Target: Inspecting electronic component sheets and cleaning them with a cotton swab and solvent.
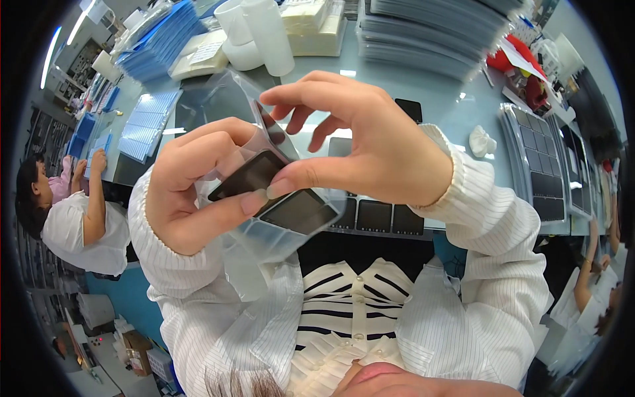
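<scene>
Black glossy panels (301,213), rounded corners, seemingly in clear plastic (272,242)

The dark panel (250,173) looks smooth and glossy, the clear tray (270,243) shiny plastic.

Left hand (195,178): fingers are curled inward, thumb (228,213) is stretched toward the right one.
Right hand (370,142): fingers are arched and spread, thumb is pointed left.
Forearms (493,215): angled inward from both sides.
</scene>
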Demonstrator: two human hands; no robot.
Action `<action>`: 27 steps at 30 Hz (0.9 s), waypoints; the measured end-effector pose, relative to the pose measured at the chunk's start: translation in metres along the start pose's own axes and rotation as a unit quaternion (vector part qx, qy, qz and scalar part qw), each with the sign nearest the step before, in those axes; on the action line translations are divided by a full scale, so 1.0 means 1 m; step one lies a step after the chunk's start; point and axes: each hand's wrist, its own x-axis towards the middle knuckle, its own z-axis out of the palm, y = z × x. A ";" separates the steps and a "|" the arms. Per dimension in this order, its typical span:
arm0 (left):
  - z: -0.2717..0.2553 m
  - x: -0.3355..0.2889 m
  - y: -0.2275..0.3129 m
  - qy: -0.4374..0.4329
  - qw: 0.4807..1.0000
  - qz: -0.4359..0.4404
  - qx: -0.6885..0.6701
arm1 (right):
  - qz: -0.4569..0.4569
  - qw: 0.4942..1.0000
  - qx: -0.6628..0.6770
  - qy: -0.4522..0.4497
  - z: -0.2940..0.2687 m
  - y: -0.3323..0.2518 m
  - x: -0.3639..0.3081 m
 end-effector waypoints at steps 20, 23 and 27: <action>-0.030 -0.021 -0.053 0.010 0.990 -0.136 -0.037 | 0.021 0.989 0.146 -0.011 -0.020 0.006 -0.049; -0.053 -0.050 -0.050 0.163 0.963 -0.207 -0.050 | 0.143 0.970 0.191 0.040 -0.042 0.009 -0.067; -0.049 -0.043 -0.057 0.191 0.950 -0.245 -0.033 | 0.111 0.991 -0.008 0.073 -0.037 0.038 -0.092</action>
